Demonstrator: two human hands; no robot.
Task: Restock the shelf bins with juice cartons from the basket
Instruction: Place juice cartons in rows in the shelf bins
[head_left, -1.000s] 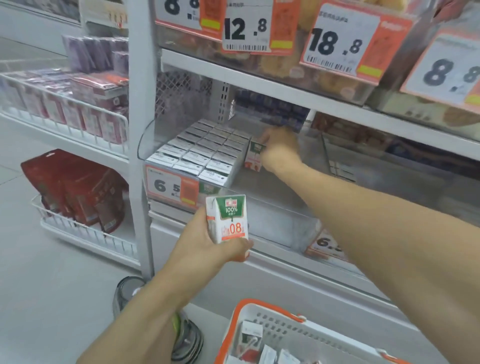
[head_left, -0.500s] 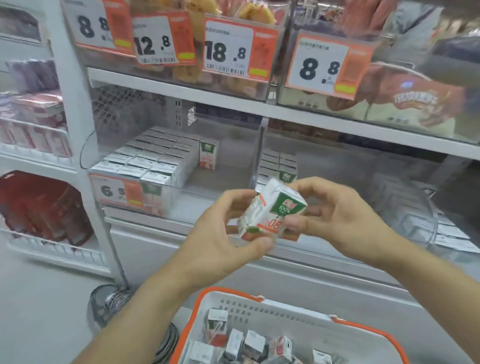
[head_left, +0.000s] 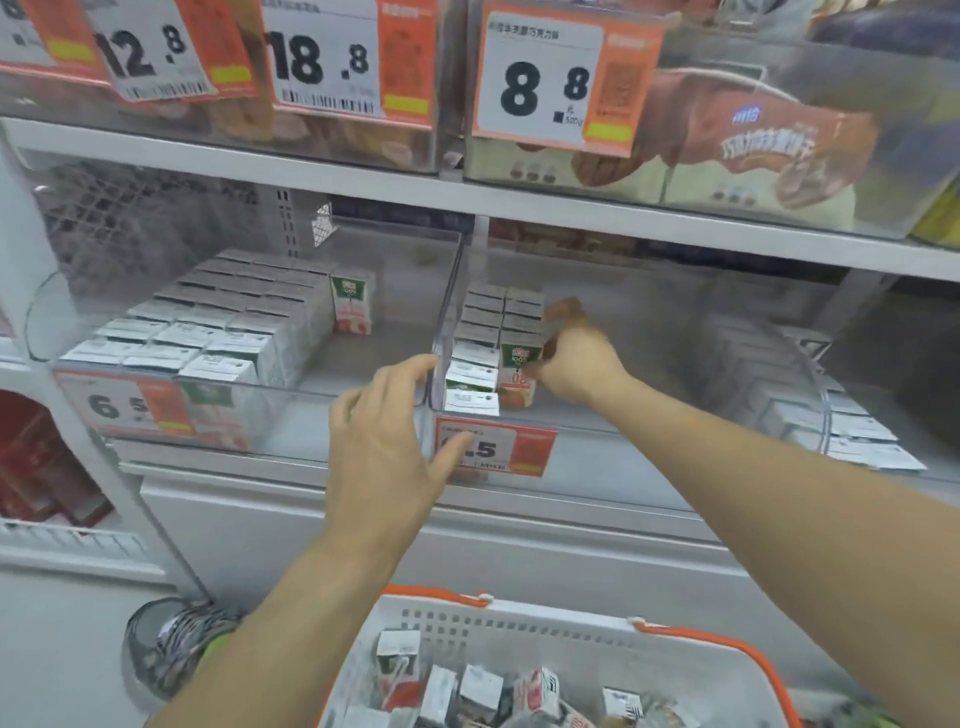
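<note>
head view: my right hand (head_left: 576, 358) grips a small green-and-white juice carton (head_left: 519, 376), seating it in the clear plastic middle bin (head_left: 597, 421). left hand (head_left: 387, 441) spread wide, empty; next i'd release, then reach into the white orange-rimmed basket (head_left: 519, 618).

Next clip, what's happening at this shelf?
A person is restocking juice cartons from a basket into clear shelf bins. The right hand has a grip on one carton and is setting it at the front of the short rows in the middle bin. The left hand is open and empty near the divider between bins. The left bin is partly filled; loose cartons remain in the basket.
</note>
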